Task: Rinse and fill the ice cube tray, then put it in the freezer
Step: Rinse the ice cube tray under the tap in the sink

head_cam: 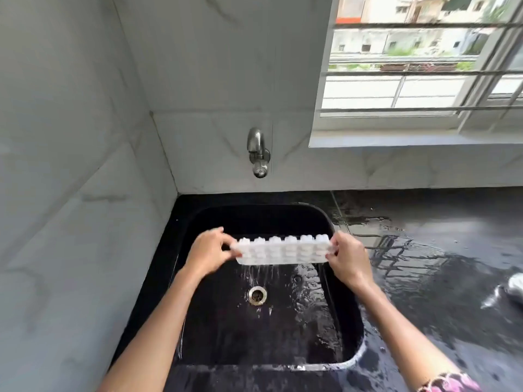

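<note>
A white ice cube tray (283, 250) hangs over the black sink (346, 329), turned so the bumpy undersides of its cells face me. Water streams from its lower edge down toward the drain (257, 295). My left hand (208, 254) pinches the tray's left end. My right hand (349, 261) grips its right end. A metal tap (258, 154) sticks out of the wall above the sink; no water is seen leaving its spout.
The black counter (438, 267) right of the sink is wet and shiny. A blurred white object (516, 285) lies at its right edge. Marble-look walls close off the left and back. A barred window (418, 58) sits at the upper right.
</note>
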Motion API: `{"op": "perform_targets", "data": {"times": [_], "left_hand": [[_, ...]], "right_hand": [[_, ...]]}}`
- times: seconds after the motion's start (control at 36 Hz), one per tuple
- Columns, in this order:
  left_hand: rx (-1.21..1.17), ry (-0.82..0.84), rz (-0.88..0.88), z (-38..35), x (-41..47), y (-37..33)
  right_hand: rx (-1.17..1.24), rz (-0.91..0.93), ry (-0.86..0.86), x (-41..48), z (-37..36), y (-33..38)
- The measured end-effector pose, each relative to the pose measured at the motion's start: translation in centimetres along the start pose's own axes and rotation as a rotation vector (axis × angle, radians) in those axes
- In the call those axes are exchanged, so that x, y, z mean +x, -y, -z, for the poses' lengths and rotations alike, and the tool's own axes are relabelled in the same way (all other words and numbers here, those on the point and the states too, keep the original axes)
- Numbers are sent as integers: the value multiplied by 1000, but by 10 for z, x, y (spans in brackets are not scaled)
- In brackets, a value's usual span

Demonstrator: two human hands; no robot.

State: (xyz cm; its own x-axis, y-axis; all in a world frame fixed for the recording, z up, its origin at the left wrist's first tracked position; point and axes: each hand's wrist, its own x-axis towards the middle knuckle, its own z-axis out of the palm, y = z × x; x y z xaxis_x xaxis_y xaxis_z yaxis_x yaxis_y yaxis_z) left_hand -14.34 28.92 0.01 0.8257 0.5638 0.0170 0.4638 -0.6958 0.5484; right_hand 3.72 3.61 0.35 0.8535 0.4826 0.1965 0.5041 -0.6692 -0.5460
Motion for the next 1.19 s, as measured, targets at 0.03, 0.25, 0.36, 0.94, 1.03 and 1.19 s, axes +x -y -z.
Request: {"op": "perform_targets", "data": {"times": [0.03, 0.25, 0.36, 0.94, 1.03, 1.19], "left_hand": [[16, 63, 23, -8, -6, 5], [-73, -327, -107, -2, -10, -14], [-29, -659, -297, 6, -5, -27], [100, -27, -38, -18, 3, -19], [161, 125, 42, -29, 0, -8], [-290, 32, 107, -37, 8, -14]], "right_hand": [[-25, -2, 9, -6, -6, -8], [70, 95, -167, -4, 9, -2], [172, 193, -409, 5, 30, 10], [5, -30, -14, -20, -1, -36], [29, -52, 32, -27, -7, -46], [250, -101, 13, -29, 3, -50]]}}
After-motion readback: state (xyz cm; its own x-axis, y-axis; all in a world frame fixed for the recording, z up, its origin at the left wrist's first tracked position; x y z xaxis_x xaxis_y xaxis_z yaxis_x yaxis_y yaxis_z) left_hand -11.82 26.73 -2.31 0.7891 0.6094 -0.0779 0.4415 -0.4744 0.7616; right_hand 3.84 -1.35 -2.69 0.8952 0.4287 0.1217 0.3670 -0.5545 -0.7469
